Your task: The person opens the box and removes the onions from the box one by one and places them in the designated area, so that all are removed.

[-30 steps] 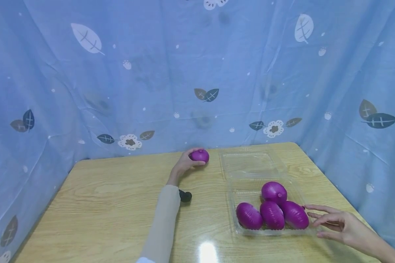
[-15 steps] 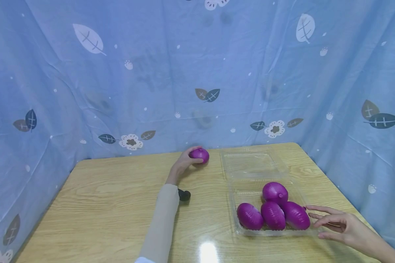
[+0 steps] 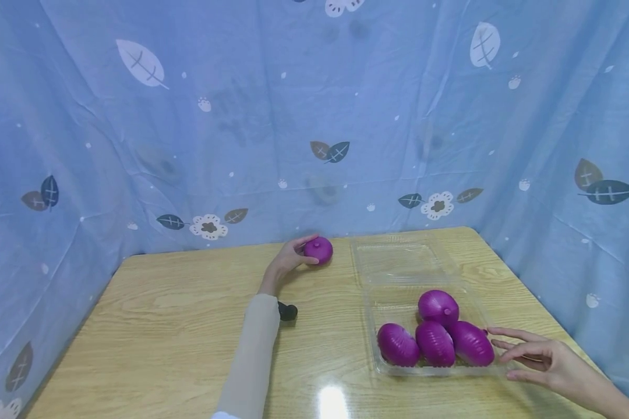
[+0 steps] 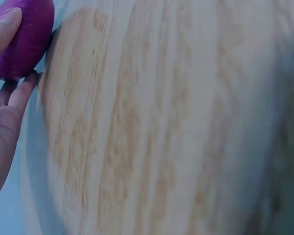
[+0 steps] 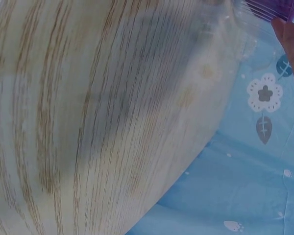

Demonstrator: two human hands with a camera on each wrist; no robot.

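Near the table's back edge sits a purple onion, its stem end facing me. My left hand is round its left side, index finger above and thumb below. In the left wrist view the thumb lies over the onion, and a fingertip is at its lower edge. At the right, my right hand has its fingers spread and slightly bent beside a clear plastic clamshell box. Its fingertips are close to the rightmost onion in the box; contact is unclear.
Several purple onions, one of them at the back, lie in the box's lower half. Its clear lid lies folded back on the wooden table. A small black object sits by the left forearm. A blue curtain surrounds the table.
My left hand has drawn back slightly to the left, while the onion beside it has turned so its stem faces me. The right hand and the box stay in place.
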